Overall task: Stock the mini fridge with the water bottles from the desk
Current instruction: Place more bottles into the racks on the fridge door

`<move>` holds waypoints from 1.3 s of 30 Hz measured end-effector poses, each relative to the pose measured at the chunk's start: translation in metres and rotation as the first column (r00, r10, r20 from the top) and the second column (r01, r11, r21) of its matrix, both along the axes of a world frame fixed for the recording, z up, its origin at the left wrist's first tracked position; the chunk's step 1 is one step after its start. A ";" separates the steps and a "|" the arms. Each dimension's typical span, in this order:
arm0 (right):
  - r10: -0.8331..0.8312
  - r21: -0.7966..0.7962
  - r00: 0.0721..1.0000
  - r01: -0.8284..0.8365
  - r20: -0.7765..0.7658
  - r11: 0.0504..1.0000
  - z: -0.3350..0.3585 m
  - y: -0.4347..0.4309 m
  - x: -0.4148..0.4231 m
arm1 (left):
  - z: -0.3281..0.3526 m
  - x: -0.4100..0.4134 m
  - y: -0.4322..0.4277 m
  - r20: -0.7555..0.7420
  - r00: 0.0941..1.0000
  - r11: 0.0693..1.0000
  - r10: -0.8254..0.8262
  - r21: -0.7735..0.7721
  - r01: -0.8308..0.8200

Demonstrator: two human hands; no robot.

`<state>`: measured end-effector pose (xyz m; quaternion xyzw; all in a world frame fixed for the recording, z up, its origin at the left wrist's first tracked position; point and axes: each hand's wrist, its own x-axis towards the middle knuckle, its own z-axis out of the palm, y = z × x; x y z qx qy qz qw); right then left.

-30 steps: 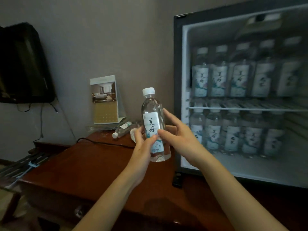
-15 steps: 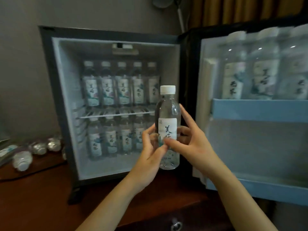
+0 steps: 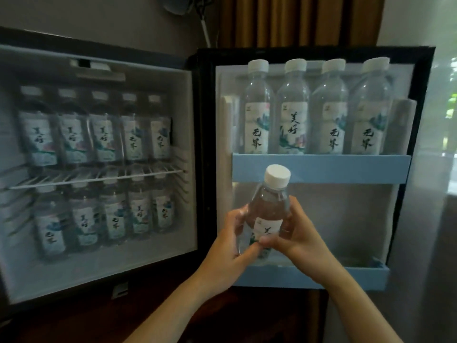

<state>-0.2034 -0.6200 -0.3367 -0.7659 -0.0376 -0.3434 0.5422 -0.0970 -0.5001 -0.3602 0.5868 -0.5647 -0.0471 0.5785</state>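
A clear water bottle (image 3: 270,206) with a white cap and a white label is held upright in both hands, in front of the open fridge door (image 3: 319,219). My left hand (image 3: 230,246) grips its left side and my right hand (image 3: 299,238) grips its right side, thumbs meeting on the label. The bottle hangs just above the door's lower blue shelf (image 3: 321,278). The upper door shelf (image 3: 346,169) carries several bottles (image 3: 294,107). Inside the mini fridge (image 3: 193,144), both levels hold rows of bottles (image 3: 103,137).
A wire rack (image 3: 99,177) divides the fridge interior. The fridge stands on a dark wooden desk (image 3: 74,323). Brown curtains (image 3: 296,21) hang behind the door, and a window (image 3: 445,95) is at the far right.
The view has swung right from the desk to the fridge door. Both hands carried the bottle right and down, from in front of the fridge interior to the door's lower shelf.
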 end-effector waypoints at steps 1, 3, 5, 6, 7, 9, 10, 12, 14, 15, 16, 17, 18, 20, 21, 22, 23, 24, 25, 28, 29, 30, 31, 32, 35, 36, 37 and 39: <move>-0.028 -0.005 0.999 0.028 -0.029 1.000 -0.001 -0.003 0.000 | 0.000 -0.002 -0.002 -0.002 1.000 1.000 0.012 -0.002 -0.012; -0.052 0.003 0.997 0.052 -0.064 0.999 -0.002 -0.008 0.001 | 0.001 -0.003 -0.006 0.012 0.999 0.999 0.050 -0.012 -0.050; -0.052 0.006 0.995 0.053 -0.080 0.999 -0.004 -0.012 0.004 | -0.001 0.001 -0.010 0.042 0.994 0.995 0.099 -0.008 -0.099; -0.048 0.000 0.995 0.048 -0.089 0.999 -0.006 -0.013 0.006 | -0.002 0.004 -0.010 0.055 0.991 0.993 0.119 -0.007 -0.118; -0.036 -0.007 0.994 0.036 -0.101 0.999 -0.009 -0.014 0.008 | -0.003 0.007 -0.011 0.070 0.988 0.991 0.135 -0.004 -0.135; -0.018 -0.023 0.991 0.015 -0.134 1.000 -0.019 -0.016 0.015 | -0.004 0.010 -0.010 0.109 0.983 0.989 0.146 0.010 -0.148; -0.017 -0.029 0.990 0.013 -0.143 0.999 -0.024 -0.017 0.018 | -0.005 0.011 -0.011 0.133 0.981 0.989 0.143 0.006 -0.145; -0.036 -0.034 0.989 0.031 -0.142 0.999 -0.028 -0.018 0.022 | -0.005 0.012 -0.012 0.200 0.968 0.988 0.151 -0.023 -0.150; -0.062 -0.051 0.988 0.056 -0.138 0.997 -0.029 -0.020 0.026 | -0.003 0.014 -0.014 0.329 0.917 0.974 0.224 -0.087 -0.207; -0.070 -0.061 0.988 0.062 -0.137 0.996 -0.029 -0.021 0.027 | -0.002 0.017 -0.015 0.379 0.889 0.966 0.257 -0.136 -0.222; -0.071 -0.065 0.988 0.062 -0.137 0.996 -0.029 -0.022 0.028 | -0.002 0.021 -0.016 0.396 0.877 0.960 0.273 -0.176 -0.219; -0.070 -0.068 0.988 0.061 -0.139 0.996 -0.030 -0.022 0.029 | 0.000 0.023 -0.016 0.379 0.885 0.958 0.271 -0.197 -0.209; -0.073 -0.071 0.987 0.064 -0.143 0.995 -0.030 -0.023 0.030 | 0.002 0.023 -0.016 0.346 0.900 0.957 0.264 -0.208 -0.200; -0.072 -0.088 0.987 0.060 -0.144 0.994 -0.032 -0.025 0.030 | 0.005 0.023 -0.016 0.305 0.915 0.954 0.264 -0.225 -0.199; -0.071 -0.106 0.988 0.057 -0.140 0.993 -0.032 -0.026 0.030 | 0.005 0.023 -0.016 0.306 0.912 0.949 0.274 -0.239 -0.205; -0.070 -0.121 0.988 0.054 -0.135 0.991 -0.032 -0.027 0.029 | 0.004 0.023 -0.016 0.315 0.905 0.943 0.287 -0.258 -0.209; -0.061 -0.120 0.990 0.045 -0.129 0.992 -0.032 -0.028 0.029 | 0.003 0.023 -0.015 0.328 0.895 0.936 0.302 -0.278 -0.214; -0.044 -0.098 0.991 0.032 -0.123 0.995 -0.033 -0.029 0.029 | 0.003 0.023 -0.015 0.337 0.886 0.929 0.318 -0.295 -0.221; -0.028 -0.061 0.994 0.022 -0.110 0.998 -0.034 -0.029 0.029 | 0.003 0.024 -0.013 0.344 0.879 0.923 0.331 -0.311 -0.227; -0.196 -0.019 0.979 0.198 0.055 0.980 -0.039 -0.023 0.031 | 0.002 0.025 -0.004 0.349 0.858 0.900 0.377 -0.357 -0.251; -0.318 0.003 0.934 0.322 0.162 0.947 -0.040 -0.016 0.031 | 0.003 0.027 0.001 0.339 0.855 0.892 0.394 -0.367 -0.265; -0.431 0.044 0.858 0.437 0.279 0.899 -0.041 -0.010 0.031 | 0.003 0.030 0.008 0.322 0.853 0.883 0.412 -0.372 -0.286; -0.515 0.072 0.766 0.531 0.385 0.844 -0.042 -0.003 0.030 | 0.004 0.033 0.015 0.299 0.850 0.874 0.433 -0.371 -0.314; -0.557 0.075 0.689 0.596 0.464 0.799 -0.041 0.005 0.030 | 0.005 0.038 0.023 0.276 0.846 0.863 0.457 -0.368 -0.346; -0.526 -0.041 0.622 0.667 0.580 0.744 -0.037 0.032 0.041 | 0.005 0.053 0.048 0.226 0.825 0.837 0.518 -0.335 -0.433; -0.491 -0.083 0.638 0.655 0.593 0.751 -0.034 0.043 0.049 | 0.004 0.058 0.059 0.212 0.818 0.829 0.535 -0.317 -0.460; -0.455 -0.125 0.655 0.641 0.603 0.757 -0.032 0.055 0.058 | 0.002 0.063 0.069 0.201 0.811 0.823 0.549 -0.298 -0.483; -0.375 -0.211 0.699 0.599 0.609 0.773 -0.030 0.078 0.077 | -0.002 0.072 0.091 0.193 0.786 0.802 0.587 -0.276 -0.530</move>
